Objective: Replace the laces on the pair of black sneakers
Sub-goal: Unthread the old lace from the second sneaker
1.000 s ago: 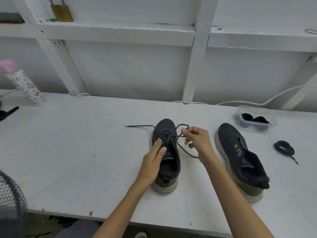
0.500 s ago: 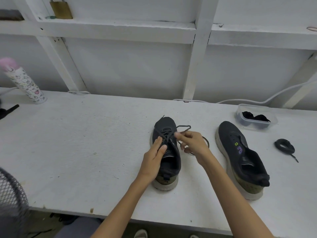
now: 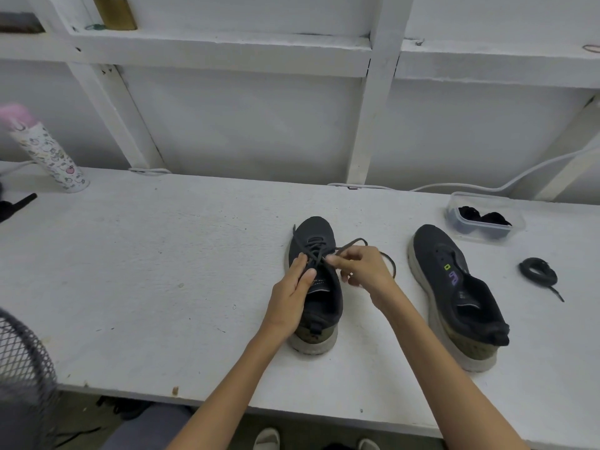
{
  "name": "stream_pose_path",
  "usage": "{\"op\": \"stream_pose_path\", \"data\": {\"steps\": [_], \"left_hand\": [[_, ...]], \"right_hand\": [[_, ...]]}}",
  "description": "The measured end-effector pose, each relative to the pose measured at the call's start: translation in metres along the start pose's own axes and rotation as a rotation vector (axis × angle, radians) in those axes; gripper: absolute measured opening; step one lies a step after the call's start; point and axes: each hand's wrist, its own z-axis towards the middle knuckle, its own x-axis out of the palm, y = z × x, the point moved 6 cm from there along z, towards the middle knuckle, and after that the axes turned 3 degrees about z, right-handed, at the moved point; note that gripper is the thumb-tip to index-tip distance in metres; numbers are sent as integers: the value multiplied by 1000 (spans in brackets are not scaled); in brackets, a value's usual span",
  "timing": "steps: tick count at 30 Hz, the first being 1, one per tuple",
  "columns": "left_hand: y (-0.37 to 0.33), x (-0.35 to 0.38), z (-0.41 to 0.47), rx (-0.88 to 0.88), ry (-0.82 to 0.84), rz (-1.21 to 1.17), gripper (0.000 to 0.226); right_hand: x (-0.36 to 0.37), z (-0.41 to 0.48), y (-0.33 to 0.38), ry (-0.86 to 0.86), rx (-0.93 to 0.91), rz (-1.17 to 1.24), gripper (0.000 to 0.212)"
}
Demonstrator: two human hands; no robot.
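Observation:
A black sneaker (image 3: 314,235) stands toe-away at the middle of the white table, partly laced with a dark lace (image 3: 352,244). My left hand (image 3: 289,297) rests on the sneaker's left side, fingers straight against the eyelets. My right hand (image 3: 360,269) pinches the lace just right of the tongue; a loop of the lace trails to its right on the table. A second black sneaker (image 3: 454,287) without a lace stands further right, tilted. A coiled black lace (image 3: 537,273) lies right of that shoe.
A clear plastic box (image 3: 485,217) holding dark items sits at the back right. A patterned bottle (image 3: 48,157) stands at the back left. A mesh fan guard (image 3: 22,368) juts in at the lower left. A white cable (image 3: 487,186) runs along the wall.
The lace end that lay stretched to the left of the sneaker has been drawn in toward the shoe. My right hand moved left, closer to the eyelets. The left hand stayed in place.

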Motion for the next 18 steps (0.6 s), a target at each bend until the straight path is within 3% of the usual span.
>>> {"op": "stream_pose_path", "data": {"steps": [4, 6, 10, 15, 18], "left_hand": [[1, 0, -1, 1, 1, 10, 51], [1, 0, -2, 1, -5, 3, 51], [1, -1, -1, -2, -9, 5, 51], [1, 0, -1, -3, 5, 16, 51], [1, 0, -1, -6, -7, 9, 51]], "right_hand": [[-21, 8, 4, -264, -63, 227, 21], [-15, 8, 1, -173, -12, 232, 24], [5, 1, -4, 94, 39, -29, 25], [-22, 9, 9, -259, -75, 197, 29], [-15, 6, 10, -170, -34, 166, 25]]}}
